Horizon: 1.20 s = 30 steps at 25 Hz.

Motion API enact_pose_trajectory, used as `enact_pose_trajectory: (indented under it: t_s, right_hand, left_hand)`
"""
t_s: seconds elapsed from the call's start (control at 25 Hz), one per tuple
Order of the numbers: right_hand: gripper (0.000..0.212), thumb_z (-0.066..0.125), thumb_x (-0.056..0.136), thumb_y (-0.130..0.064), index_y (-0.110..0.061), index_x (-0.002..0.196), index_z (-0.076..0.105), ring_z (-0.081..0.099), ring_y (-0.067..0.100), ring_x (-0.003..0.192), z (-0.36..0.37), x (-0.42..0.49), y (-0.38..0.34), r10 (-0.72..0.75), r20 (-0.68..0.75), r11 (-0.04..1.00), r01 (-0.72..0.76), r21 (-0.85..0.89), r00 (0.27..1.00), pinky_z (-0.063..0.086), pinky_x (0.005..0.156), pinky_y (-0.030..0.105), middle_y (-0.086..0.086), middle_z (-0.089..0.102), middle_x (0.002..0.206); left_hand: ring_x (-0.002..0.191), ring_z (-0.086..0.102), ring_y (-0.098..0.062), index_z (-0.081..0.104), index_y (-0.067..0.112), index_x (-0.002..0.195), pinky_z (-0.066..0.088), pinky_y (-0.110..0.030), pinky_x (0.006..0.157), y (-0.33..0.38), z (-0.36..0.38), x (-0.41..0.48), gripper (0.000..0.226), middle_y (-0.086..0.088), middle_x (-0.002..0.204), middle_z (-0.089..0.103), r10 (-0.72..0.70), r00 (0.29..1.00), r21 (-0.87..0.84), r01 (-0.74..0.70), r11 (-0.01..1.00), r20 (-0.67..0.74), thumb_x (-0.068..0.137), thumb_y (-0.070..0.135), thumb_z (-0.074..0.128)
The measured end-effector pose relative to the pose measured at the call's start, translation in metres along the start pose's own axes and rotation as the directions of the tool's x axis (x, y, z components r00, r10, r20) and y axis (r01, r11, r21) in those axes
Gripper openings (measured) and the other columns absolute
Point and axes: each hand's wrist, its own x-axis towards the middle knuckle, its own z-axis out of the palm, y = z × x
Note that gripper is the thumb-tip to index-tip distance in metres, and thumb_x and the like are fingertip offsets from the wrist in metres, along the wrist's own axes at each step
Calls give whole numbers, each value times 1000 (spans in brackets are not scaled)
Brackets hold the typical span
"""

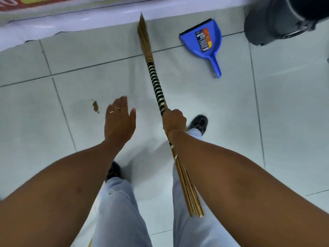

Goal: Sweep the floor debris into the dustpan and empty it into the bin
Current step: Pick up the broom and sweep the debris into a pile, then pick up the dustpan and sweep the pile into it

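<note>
My right hand [173, 120] grips a straw broom [156, 82] by its black-and-white banded handle; the bristle tip points away toward the far wall. My left hand [120, 120] hovers flat with fingers apart and holds nothing. Just left of it a small brown patch of debris [95, 106] lies on the pale tiled floor. A blue dustpan [204, 41] with a label inside lies on the floor at the far right of the broom, handle pointing toward me. A dark bin [277, 20] stands in the top right corner.
A white raised ledge or step [71, 22] runs along the far side, with a red patterned surface behind it. My legs in light trousers and dark shoes [199, 122] stand below the hands. Pale floor tiles [284, 113] spread out to the right.
</note>
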Motion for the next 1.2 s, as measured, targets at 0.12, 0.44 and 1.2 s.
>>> enact_pose_trajectory:
  t_s: [0.12,0.44,1.2]
  right_hand:
    - [41,24,101,-20,-1,128,50,50,34,117,-86,53,5,-10,1,997,10,-74,1000,40,91,36,17,53,132]
    - [77,32,82,-72,-7,114,59,68,33,98,-243,162,2,191,-112,973,-173,153,975,53,89,43,16,69,110]
    - [45,59,87,-46,-5,106,56,62,30,97,-233,472,105,189,-11,968,-184,171,982,42,70,29,13,67,106]
  left_hand:
    - [136,30,-35,26,1,141,16,-44,116,94,23,40,51,-22,147,34,-78,997,-85,80,993,28,97,24,36]
    - [129,42,-34,31,7,140,29,-42,109,285,58,161,48,-18,144,41,51,982,-179,-18,984,182,96,27,37]
    - [120,49,-29,32,9,133,37,-36,102,389,383,384,52,-12,136,48,-762,567,-344,815,466,312,89,31,49]
